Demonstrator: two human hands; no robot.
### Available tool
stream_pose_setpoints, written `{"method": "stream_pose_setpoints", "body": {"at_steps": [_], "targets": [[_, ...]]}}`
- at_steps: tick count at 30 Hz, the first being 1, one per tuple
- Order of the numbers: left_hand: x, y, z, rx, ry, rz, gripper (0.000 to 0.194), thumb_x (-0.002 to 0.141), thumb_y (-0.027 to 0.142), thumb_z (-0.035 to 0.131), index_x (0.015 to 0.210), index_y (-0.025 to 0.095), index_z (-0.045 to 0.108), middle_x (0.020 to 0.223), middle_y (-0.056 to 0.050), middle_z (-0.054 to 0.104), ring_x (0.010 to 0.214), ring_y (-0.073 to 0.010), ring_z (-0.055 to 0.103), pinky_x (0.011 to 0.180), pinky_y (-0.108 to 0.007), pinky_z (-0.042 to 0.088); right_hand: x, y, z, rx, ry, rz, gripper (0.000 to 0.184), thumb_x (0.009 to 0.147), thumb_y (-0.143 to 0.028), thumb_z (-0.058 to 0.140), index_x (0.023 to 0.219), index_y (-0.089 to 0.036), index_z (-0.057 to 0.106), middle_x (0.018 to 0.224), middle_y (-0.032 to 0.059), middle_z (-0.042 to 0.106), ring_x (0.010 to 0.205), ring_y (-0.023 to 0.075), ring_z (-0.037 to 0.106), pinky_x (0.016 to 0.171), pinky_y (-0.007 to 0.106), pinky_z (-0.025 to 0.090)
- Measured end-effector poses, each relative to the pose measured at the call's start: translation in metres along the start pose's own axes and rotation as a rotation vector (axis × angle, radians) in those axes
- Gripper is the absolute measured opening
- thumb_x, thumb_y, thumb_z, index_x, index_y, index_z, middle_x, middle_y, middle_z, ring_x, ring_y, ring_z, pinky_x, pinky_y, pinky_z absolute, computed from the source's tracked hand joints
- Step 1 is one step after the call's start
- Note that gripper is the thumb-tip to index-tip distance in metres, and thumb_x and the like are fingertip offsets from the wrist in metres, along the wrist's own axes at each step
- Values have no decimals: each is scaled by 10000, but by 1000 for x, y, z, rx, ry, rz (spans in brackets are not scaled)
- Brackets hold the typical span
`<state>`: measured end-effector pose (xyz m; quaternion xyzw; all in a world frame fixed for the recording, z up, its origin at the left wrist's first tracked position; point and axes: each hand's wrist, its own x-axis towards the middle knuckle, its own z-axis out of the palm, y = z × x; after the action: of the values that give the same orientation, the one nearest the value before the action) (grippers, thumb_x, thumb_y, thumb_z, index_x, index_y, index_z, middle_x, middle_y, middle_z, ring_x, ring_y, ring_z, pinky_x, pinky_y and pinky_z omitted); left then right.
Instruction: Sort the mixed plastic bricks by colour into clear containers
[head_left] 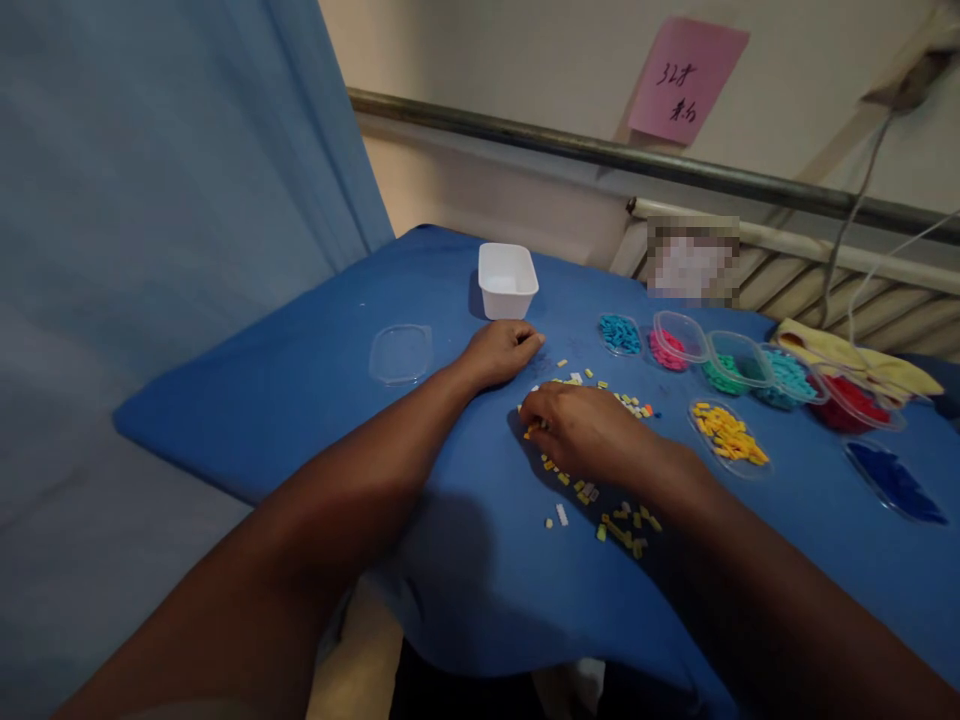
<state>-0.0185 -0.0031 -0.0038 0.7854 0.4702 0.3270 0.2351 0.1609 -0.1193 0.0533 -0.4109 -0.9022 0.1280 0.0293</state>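
Observation:
My left hand (506, 353) rests on the blue-covered table just in front of a white plastic box (508, 295). Its fingers are curled closed, and whatever they may hold is hidden. My right hand (581, 428) reaches down into a loose spread of small toy building bricks (585, 492), mostly yellow and pale, with a few white and orange ones. The right fingers are bent and pinched together at the pile's left side. Tiny orange-yellow pieces show by the fingertips, but I cannot make out what is between them.
Clear tubs hold sorted pieces on the right: blue (619, 334), pink (667, 349), green (724, 372), turquoise (787, 377), red (851, 402), yellow (727, 432) and dark blue (896, 482). A clear lid (401, 354) lies left. Behind are a yellow cloth (855, 355) and a radiator (787, 275).

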Motion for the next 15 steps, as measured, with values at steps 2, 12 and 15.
{"method": "stream_pose_setpoints", "body": {"at_steps": [2, 12, 15], "targets": [[0, 0, 1, -4, -3, 0, 367, 987, 445, 559, 773, 185, 705, 713, -13, 654, 692, -173, 553, 623, -308, 358, 0, -1, 0, -15, -25, -11, 174, 927, -155, 640, 1028, -230, 760, 1096, 79, 773, 966, 239, 691, 747, 312, 414], [-1, -1, 1, 22, 1, -1, 368, 980, 461, 568, 809, 182, 737, 750, -23, 687, 721, -186, 578, 630, -304, 360, -5, 3, 8, 33, -55, -12, 360, 851, -77, 615, 1150, -229, 749, 1172, 87, 771, 995, 245, 711, 809, 315, 459], [-1, -2, 1, 29, 5, 3, 365, 978, 455, 573, 806, 180, 740, 740, -17, 683, 713, -185, 572, 630, -305, 359, -7, 2, 6, 34, -54, -20, 385, 814, -58, 637, 1144, -226, 746, 1162, 91, 767, 1033, 254, 703, 834, 314, 459]]}}
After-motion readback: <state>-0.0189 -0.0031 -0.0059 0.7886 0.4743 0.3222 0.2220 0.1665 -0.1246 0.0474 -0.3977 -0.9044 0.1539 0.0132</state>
